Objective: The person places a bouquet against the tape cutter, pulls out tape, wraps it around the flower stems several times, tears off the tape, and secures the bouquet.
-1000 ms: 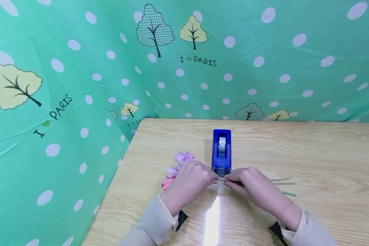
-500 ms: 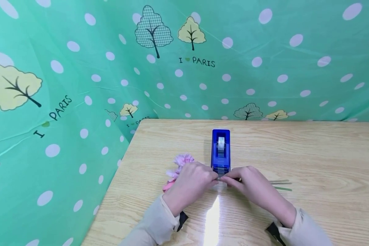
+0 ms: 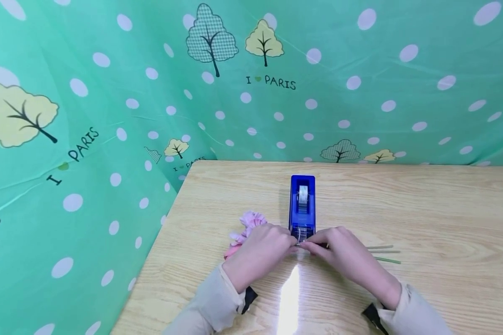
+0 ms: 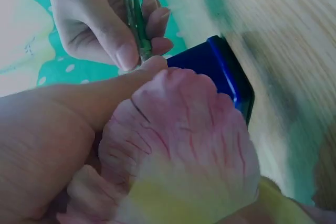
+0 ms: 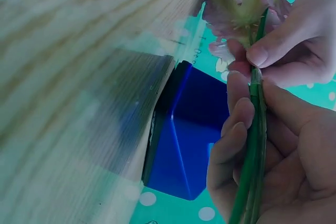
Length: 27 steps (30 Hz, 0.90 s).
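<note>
Pinching stems [image 5: 254,121], left hand [image 3: 261,251] and right hand [image 3: 344,251] seemingly meet by the dispenser's [image 3: 303,219] near edge, table [image 3: 448,223] stretching wide rightward.

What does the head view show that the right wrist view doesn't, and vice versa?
Only head: the tape roll inside the blue dispenser, and the pale sleeves.
Only right wrist: the palm side of the right hand, stems lying along it, and the yellowish base of a pink flower.
Both: dispenser, right hand, left hand, stems, flowers, table, dotted cloth.
</note>
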### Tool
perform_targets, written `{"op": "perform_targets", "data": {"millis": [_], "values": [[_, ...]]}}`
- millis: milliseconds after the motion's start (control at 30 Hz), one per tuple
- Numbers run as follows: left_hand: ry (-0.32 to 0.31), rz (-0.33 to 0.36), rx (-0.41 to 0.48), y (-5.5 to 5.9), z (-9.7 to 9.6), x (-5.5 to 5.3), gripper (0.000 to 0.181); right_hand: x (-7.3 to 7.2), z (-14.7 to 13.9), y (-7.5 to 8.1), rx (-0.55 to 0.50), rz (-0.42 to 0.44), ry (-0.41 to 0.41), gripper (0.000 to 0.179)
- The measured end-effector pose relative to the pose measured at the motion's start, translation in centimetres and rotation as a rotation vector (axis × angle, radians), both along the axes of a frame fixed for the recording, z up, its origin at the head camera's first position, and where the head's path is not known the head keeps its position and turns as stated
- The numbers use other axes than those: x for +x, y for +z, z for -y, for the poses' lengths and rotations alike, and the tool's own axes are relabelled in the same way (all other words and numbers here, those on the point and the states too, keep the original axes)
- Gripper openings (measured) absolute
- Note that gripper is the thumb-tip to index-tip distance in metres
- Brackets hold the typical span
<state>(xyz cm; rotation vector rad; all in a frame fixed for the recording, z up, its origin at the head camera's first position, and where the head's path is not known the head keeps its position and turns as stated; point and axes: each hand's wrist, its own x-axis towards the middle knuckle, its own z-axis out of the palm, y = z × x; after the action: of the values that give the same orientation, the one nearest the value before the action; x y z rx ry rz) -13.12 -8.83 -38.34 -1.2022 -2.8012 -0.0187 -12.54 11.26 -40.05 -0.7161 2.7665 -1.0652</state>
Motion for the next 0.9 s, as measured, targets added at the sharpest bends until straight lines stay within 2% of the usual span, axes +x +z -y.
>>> {"op": "perform_targets", "data": {"millis": [100,200,400,500,700,900], "values": [[-0.008,-0.043,-0.017,-0.1,0.1,-0.1,0.015,-0.1,0.1,-0.1,-0.031,0.048,-0.021,0.019],[-0.018,-0.070,-0.026,-0.3,0.1,-0.2,0.015,-0.3,0.3,-0.2,-0.061,0.101,-0.088,0.025],[-0.031,-0.098,-0.053,-0.4,0.0,-0.3,0.017,-0.7,0.8,-0.2,-0.072,0.099,-0.195,0.044],[-0.030,-0.101,-0.061,-0.4,-0.1,-0.3,0.017,-0.7,0.9,-0.3,-0.068,0.088,-0.218,0.042],[-0.023,-0.091,-0.069,-0.6,-0.2,-0.3,0.016,-0.9,1.0,-0.5,-0.050,0.083,-0.239,0.028],[-0.019,-0.099,-0.080,-0.6,-0.2,-0.2,0.016,-0.7,1.2,-0.2,-0.034,0.078,-0.255,0.024]]}}
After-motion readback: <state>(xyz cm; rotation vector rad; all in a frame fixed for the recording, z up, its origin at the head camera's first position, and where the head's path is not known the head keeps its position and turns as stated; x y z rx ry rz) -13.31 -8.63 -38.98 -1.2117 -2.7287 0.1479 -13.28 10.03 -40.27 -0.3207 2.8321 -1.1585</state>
